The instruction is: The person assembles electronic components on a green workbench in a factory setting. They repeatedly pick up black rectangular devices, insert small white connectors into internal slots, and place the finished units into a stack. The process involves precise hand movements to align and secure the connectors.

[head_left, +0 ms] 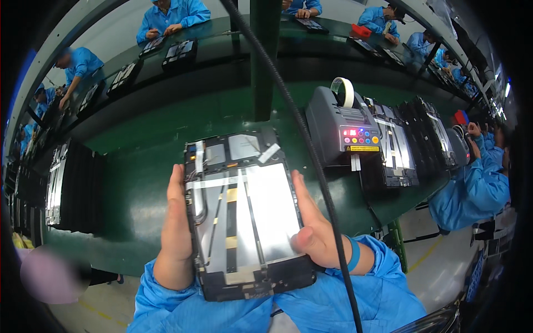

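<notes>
Between my two hands is an opened tablet (272, 205), its silver inner plates, dark flat cables and strips of tape facing up. My left hand (176, 233) presses along its left edge with the fingers pointing away from me. On the opposite side my right hand (319, 227) grips the right edge, its thumb near the lower right corner of the silver plate. A short white tape piece (269, 154) sticks out at the tablet's upper right. The tablet's near end lies close to my blue sleeves, over the bench's front edge.
A grey tape dispenser (340, 130) with lit buttons stands right of the tablet on the green bench (133, 183). Beyond it are more opened tablets (394, 147). A stack of tablets (72, 186) stands at left. A black cable (300, 122) hangs across the view. Several blue-clad people work around.
</notes>
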Motion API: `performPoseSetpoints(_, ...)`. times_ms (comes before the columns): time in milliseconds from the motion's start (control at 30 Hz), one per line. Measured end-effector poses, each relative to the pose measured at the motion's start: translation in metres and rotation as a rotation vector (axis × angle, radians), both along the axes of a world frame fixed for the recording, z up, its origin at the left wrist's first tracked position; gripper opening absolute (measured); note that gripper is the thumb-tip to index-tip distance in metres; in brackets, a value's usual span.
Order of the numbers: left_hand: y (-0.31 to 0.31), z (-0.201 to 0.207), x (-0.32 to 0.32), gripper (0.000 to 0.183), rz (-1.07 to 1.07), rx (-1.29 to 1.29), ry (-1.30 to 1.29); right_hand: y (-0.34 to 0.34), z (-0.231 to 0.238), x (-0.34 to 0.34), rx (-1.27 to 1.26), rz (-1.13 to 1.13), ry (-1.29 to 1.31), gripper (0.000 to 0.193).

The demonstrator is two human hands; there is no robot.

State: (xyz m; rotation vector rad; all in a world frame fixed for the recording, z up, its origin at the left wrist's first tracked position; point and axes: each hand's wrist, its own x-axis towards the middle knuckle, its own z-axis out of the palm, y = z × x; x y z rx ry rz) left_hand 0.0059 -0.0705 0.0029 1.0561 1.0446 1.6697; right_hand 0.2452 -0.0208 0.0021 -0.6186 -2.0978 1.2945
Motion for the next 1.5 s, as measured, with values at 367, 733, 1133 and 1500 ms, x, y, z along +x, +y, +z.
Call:
performPoseSetpoints(367,-0.043,0.033,-0.133,0.081,0.076,0.066,0.093,0.018,0.025,-0.002,0.417,-0.417,0.085,0.061)
performPoseSetpoints(733,-0.033,-0.091,-0.262,0.087,0.083,-0.177,0.154,0.067,-0.018,0.076,-0.608,-0.936,0.201,0.022)
performPoseSetpoints(1133,-0.032,0.057,-0.102,0.044,0.051,-0.006,1.103,0.026,0.033,0.018,0.152,-0.373,0.025,0.012)
performPoseSetpoints(1500,-0.012,0.043,-0.019,0.009,0.022,0.276,0.738,0.027,0.071,-0.067,0.418,0.048,-0.142,0.013)
